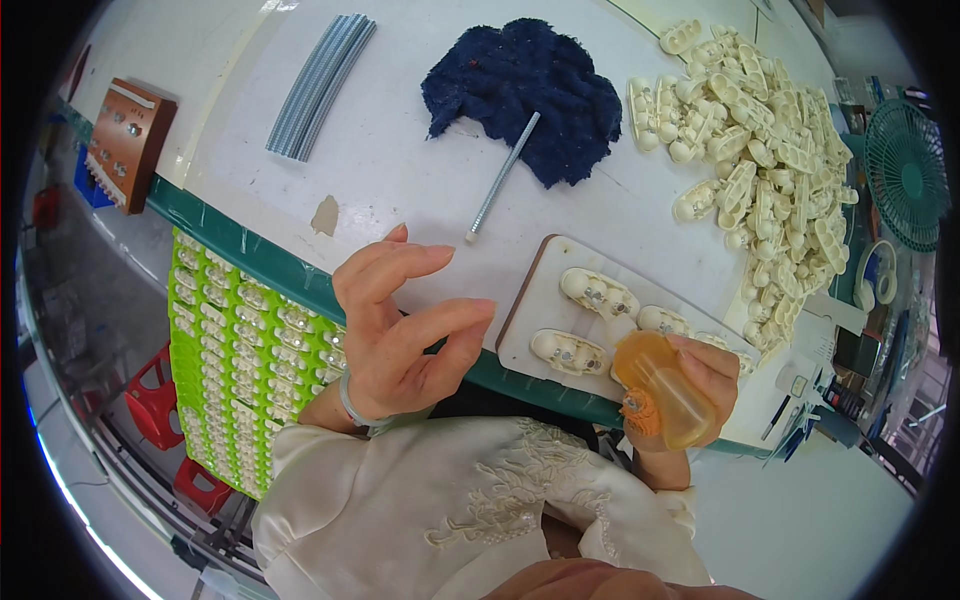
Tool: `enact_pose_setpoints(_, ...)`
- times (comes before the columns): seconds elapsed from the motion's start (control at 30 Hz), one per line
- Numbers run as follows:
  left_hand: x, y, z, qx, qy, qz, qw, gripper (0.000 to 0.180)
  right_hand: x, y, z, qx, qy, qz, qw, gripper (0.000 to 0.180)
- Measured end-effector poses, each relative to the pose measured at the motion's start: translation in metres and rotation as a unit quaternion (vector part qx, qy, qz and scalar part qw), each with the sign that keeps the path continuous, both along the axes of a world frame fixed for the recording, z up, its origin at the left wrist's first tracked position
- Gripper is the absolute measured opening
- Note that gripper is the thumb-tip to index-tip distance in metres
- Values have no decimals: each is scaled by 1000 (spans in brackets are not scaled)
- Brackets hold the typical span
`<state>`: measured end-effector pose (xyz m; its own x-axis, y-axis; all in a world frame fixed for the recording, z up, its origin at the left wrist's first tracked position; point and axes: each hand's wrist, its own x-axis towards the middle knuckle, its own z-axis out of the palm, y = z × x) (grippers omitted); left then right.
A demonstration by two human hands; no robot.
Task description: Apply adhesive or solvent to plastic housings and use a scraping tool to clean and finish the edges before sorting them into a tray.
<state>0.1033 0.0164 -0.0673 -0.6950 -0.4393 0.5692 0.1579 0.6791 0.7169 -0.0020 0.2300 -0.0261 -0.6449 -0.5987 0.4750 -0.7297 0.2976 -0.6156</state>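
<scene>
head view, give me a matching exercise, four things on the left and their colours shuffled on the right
1. cloth
2. tray of parts
3. bottle in the right hand
4. stool

a. red
b. clear orange
c. dark blue
d. bright green

Pairs: 1-c, 2-d, 3-b, 4-a

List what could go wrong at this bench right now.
1. The right hand holds the amber squeeze bottle tilted over the white board; liquid might drip onto the cream parts there.
2. The board sits at the table edge and could slide off if nudged.
3. The threaded rod, half on the blue cloth, might roll toward the open left hand.
</scene>
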Motion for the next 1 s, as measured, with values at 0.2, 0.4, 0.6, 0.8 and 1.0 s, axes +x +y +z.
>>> enact_pose_setpoints(0.2,0,-1,0,-4,-6,-2,1000,29,0,0,0,-7,-13,17,1000,42)
enact_pose_setpoints(0.4,0,0,0,-2,-1,0,1000,29,1,5,1,-17,-18,7,1000,41)
enact_pose_setpoints(0.6,-2,0,1,1,5,1,1000,28,3,12,5,1,-25,-4,1000,38)
enact_pose_setpoints(0.8,-2,1,-1,1,10,4,1000,27,2,12,0,4,-9,12,1000,42)
enact_pose_setpoints(1.0,-3,2,2,7,11,5,1000,26,7,22,3,-4,-32,4,999,44)
